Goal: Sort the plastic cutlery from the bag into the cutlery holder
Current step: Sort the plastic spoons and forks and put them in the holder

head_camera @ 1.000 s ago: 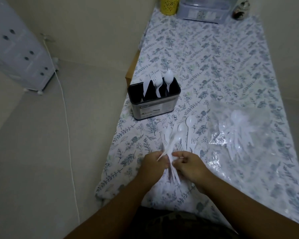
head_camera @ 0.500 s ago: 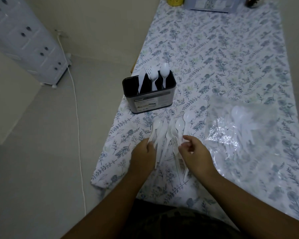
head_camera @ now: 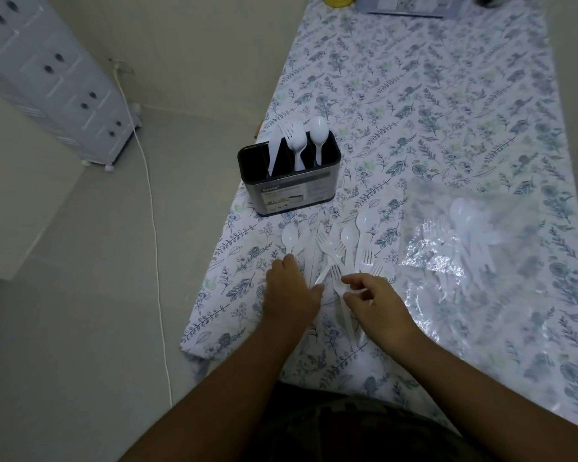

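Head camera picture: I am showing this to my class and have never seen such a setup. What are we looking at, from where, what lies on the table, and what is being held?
There is no machine here. A person wears a camera on the head, so the view looks forward and down at their own two bare hands. The table has a flowered cloth. On it stands a dark cutlery holder with a few white pieces upright in its compartments. In front of it loose white spoons and forks lie spread out. To the right lies a clear plastic bag with more cutlery inside. The left hand rests flat on the loose pieces, fingers fairly straight. The right hand pinches the handle of a fork. The job is to sort the pieces into the holder.
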{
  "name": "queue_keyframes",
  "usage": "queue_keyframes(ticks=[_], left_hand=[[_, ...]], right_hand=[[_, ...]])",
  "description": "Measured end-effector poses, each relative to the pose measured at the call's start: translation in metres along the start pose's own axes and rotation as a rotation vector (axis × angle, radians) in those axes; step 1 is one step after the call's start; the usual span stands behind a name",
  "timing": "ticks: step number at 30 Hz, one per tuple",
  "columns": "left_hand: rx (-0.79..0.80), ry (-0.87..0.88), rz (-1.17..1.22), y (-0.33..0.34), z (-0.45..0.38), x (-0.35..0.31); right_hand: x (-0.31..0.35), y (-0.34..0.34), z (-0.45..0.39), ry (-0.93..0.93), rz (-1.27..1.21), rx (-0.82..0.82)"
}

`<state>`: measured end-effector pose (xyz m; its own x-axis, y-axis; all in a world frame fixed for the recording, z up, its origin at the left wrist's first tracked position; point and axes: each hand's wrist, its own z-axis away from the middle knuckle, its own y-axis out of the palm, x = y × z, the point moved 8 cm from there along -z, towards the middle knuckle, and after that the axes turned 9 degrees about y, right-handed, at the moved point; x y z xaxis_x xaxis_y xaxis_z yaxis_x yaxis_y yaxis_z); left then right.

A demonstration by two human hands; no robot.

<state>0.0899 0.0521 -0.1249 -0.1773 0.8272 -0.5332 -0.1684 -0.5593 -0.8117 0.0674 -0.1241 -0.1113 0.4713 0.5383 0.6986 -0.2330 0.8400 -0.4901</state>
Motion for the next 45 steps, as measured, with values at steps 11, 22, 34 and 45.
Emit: queue_keyframes(ticks=[11, 22, 34, 45], left_hand=[[-0.018, -0.041, -0.078, -0.015, -0.02, 0.002], [0.099, 0.024, -0.215, -0.008, -0.024, -0.013], [0.115, -0.008, 0.021, -0.016, -0.021, 0.007], [0.086, 0.04, 0.471, -0.015, 0.028, -0.012]], right_hand=[[0.003, 0.0, 0.004, 0.005, -0.033, 0.017], [0.001, -0.002, 0.006, 0.02, -0.04, 0.03], [-0.003, 0.007, 0.002, 0.109, -0.067, 0.118], [0.018, 0.053, 0.004, 0.414, -0.555, 0.417]])
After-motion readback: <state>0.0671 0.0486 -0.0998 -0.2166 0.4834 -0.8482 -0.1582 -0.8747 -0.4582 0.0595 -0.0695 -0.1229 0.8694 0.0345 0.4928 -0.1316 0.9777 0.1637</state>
